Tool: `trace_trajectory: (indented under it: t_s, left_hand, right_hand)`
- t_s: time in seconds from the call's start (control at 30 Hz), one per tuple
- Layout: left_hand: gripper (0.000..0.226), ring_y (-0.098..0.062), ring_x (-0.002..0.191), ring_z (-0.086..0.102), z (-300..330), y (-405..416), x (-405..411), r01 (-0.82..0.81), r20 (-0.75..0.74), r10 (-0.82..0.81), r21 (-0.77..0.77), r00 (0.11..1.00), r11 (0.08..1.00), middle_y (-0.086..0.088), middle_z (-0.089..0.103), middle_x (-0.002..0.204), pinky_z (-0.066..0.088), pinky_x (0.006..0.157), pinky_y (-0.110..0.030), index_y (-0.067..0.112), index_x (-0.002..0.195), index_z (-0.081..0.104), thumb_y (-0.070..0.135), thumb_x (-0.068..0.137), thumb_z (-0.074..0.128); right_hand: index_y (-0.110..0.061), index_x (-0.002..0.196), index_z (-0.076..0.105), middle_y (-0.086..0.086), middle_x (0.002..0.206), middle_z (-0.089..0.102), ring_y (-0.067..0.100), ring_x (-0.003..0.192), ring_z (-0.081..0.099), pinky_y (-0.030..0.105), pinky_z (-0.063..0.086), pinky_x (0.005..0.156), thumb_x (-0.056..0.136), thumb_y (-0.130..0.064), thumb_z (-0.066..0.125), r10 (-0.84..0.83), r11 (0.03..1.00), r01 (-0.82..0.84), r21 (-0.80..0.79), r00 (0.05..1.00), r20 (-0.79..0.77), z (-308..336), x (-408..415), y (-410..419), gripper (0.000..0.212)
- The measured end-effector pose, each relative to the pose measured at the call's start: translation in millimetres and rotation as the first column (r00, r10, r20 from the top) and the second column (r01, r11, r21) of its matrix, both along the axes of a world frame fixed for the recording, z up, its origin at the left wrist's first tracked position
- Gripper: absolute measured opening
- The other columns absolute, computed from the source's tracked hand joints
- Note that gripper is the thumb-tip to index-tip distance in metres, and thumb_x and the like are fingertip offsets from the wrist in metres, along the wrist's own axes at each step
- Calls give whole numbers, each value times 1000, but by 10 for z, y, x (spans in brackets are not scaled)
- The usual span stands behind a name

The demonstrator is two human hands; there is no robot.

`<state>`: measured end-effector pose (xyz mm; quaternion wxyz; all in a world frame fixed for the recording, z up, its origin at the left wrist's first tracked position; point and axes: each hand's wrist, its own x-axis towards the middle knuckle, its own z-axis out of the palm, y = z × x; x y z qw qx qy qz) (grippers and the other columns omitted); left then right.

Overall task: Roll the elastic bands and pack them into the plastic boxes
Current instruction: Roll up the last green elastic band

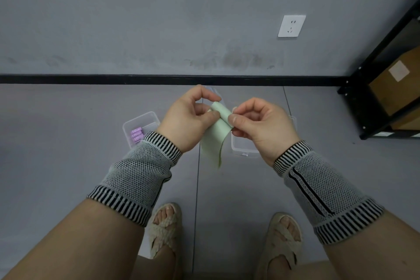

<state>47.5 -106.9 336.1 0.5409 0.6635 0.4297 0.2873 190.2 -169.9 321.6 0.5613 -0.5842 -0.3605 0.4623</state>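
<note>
A pale green elastic band (216, 136) hangs in the air between my hands, its top end rolled into a small tube and the rest dangling flat. My left hand (188, 120) pinches the left end of the roll with thumb and fingers. The right end is pinched by my right hand (259, 125). On the floor behind my left wrist lies a clear plastic box (138, 123) holding purple rolled bands (136, 135). A second clear plastic box (241, 148) sits under my right hand, mostly hidden.
I stand on a grey floor, my sandalled feet (166, 229) near the bottom. A grey wall with a black skirting board (91, 79) and a white socket (291, 26) is ahead. A black metal shelf (372, 98) with cardboard boxes stands at the right.
</note>
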Motion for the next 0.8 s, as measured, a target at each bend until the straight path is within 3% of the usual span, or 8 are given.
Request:
trace_trajectory:
  t_s: [0.17, 0.3, 0.43, 0.57, 0.7, 0.8]
  left_hand:
    - [25, -15, 67, 62, -26, 3, 55, -125, 40, 128, -68, 991, 990, -4, 70, 73, 50, 71, -32, 21, 94, 59, 18, 73, 73]
    - [11, -12, 64, 62, -41, 12, 43, -137, 33, 139, -64, 990, 989, 0, 69, 68, 49, 69, -28, 15, 88, 62, 11, 81, 70]
    - [13, -14, 70, 62, -9, 56, -58, -45, -18, 43, -67, 999, 997, -9, 71, 80, 50, 77, -33, 17, 93, 64, 11, 82, 69]
    - [31, -10, 72, 61, 9, 24, -50, 69, -129, -73, -31, 989, 997, 2, 69, 77, 49, 76, -28, 20, 113, 54, 11, 85, 65]
    - [40, -11, 70, 59, 19, 7, -48, 127, -197, -127, -12, 972, 992, 3, 70, 79, 47, 72, -29, 24, 118, 46, 11, 86, 64]
    - [42, -15, 73, 61, 17, -15, -45, 130, -197, -134, -31, 971, 991, 0, 71, 81, 51, 76, -33, 24, 118, 45, 12, 84, 66]
  right_hand:
    - [-18, 71, 58, -1, 68, 60, 11, 63, 57, 28, 53, 67, 77, -2, 73, -67, 996, 57, 63, 985, 157, -46, -33, 19, 23]
    - [-23, 72, 56, -4, 72, 60, 11, 68, 57, 27, 52, 67, 76, -3, 74, 19, 998, -37, 58, 961, 277, -60, -35, 9, 27]
    - [-39, 105, 54, -5, 96, 57, 11, 86, 60, 29, 56, 75, 77, -2, 69, 252, 960, -280, 12, 882, 399, -59, 38, -42, 49]
    - [-44, 130, 44, -2, 95, 54, 11, 85, 58, 24, 53, 76, 77, -7, 71, 300, 941, -335, -49, 759, 578, -61, 71, -72, 70]
    - [-40, 124, 50, -2, 87, 56, 10, 74, 58, 27, 54, 75, 73, -12, 76, 346, 924, -369, -101, 696, 629, -46, 60, -69, 64]
    - [-36, 113, 54, -3, 82, 61, 9, 71, 62, 30, 56, 74, 70, -15, 79, 375, 917, -378, -128, 706, 601, -28, 50, -83, 54]
